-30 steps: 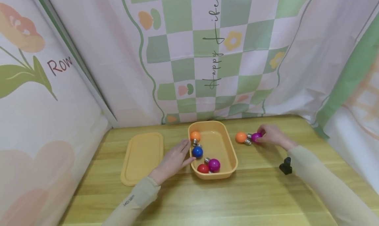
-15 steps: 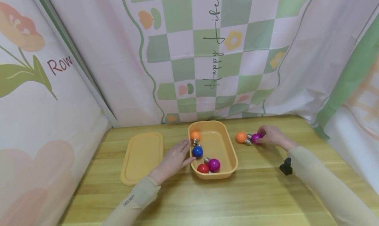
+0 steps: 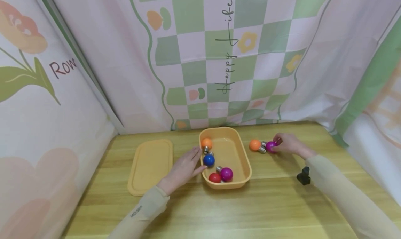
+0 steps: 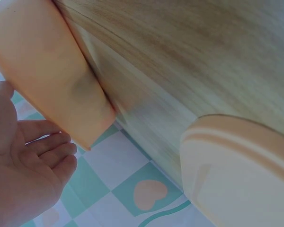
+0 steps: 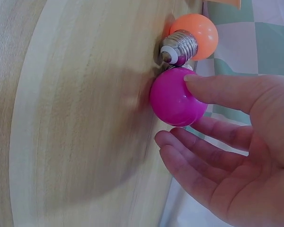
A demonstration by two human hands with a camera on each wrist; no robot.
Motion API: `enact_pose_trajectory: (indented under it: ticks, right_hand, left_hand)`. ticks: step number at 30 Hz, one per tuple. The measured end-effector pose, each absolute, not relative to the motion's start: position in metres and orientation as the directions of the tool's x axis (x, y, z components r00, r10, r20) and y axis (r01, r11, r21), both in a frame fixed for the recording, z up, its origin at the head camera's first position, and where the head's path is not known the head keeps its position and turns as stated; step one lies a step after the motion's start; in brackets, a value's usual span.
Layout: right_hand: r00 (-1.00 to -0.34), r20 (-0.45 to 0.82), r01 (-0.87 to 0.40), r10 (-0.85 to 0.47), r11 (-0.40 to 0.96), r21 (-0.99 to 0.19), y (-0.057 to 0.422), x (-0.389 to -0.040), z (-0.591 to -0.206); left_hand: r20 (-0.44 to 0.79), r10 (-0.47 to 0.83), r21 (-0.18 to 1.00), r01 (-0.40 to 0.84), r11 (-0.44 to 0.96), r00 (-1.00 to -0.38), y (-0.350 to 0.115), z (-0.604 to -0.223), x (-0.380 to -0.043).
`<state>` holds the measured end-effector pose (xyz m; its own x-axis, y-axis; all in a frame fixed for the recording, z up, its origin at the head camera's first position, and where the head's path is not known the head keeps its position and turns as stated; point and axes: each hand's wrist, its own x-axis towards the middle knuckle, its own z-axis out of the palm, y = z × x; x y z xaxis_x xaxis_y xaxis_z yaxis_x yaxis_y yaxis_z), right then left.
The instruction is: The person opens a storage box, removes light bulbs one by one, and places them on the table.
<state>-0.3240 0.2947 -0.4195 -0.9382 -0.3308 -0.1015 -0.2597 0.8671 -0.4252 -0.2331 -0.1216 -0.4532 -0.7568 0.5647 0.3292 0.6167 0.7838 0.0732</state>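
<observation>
- The magenta bulb (image 3: 271, 147) is seen on the counter (image 3: 219, 214), right of the yellow box (image 3: 227, 186), pinched between the thumb and fingers of the right hand (image 3: 289, 143).
- No clear shift is seen over the last second, so the bulb is judged gripped but not lifted.
- Its long axis is laid roughly left-right, base pointed left, toward the orange bulb (image 3: 254, 144).
- The box's left side is touched by the left hand (image 3: 184, 167), fingers together, thumb apart.

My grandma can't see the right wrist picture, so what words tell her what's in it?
A right hand pinches a shiny magenta light bulb at a wood-grain table. An orange bulb with a silver screw base lies right beside it. Green-and-white checked cloth hangs in the background.
</observation>
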Motion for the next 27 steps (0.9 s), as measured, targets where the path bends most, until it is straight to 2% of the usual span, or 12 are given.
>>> enact_pose_trajectory:
  ticks: [15,27]
  right_hand:
    - [-0.939,-0.093,-0.264,-0.332,0.866,-0.425,0.2962,-0.3232,-0.4203]
    - [-0.929,-0.041,-0.327,-0.368,0.866,-0.377,0.2955,-0.3211,-0.4148]
  left_hand:
    - [0.382,0.581,0.023,0.636,0.771,-0.719,-0.1226,-0.4541,-0.2340]
    - [0.375,0.576,0.038,0.633,0.773,-0.726,-0.1225,-0.4535,-0.2337]
